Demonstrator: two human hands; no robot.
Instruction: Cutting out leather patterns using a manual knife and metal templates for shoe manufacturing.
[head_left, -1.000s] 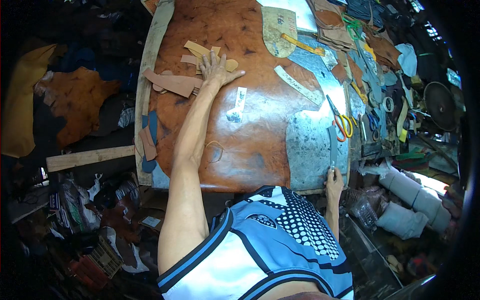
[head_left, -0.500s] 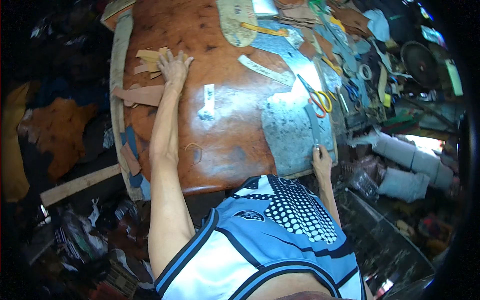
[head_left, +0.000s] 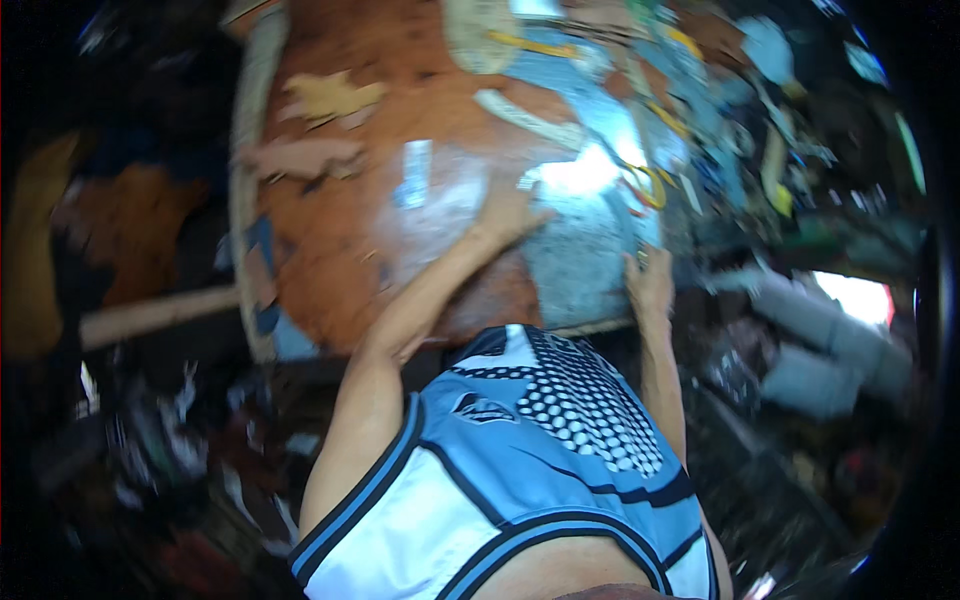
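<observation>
My left hand [head_left: 508, 212] is over the brown leather-like sheet [head_left: 330, 240], close to the edge of the grey-blue sheet [head_left: 580, 250]. Its thumb sticks out to the right, apart from the smeared fingers, and I make out nothing held. At the right edge of the grey-blue sheet is my right hand [head_left: 652, 285], with thumb and fingers pointing away from me. Blur hides whether anything is between them. Just beyond it lie scissors [head_left: 652, 187] with yellow and orange handles. A white strip [head_left: 416, 165] rests left of my left hand.
Yellow scraps [head_left: 335, 97] and a pinkish-tan piece [head_left: 305, 158] lie at the table's far left. A pale curved strip [head_left: 525, 118] and a yellow strip [head_left: 530, 44] are farther back. Tools and scraps crowd the right side. White wrapped rolls [head_left: 830, 320] stand at right.
My left hand has left the yellow scraps and moved right and nearer to me, toward the grey-blue sheet. My right hand has shifted slightly away from me. The view has moved and blurred.
</observation>
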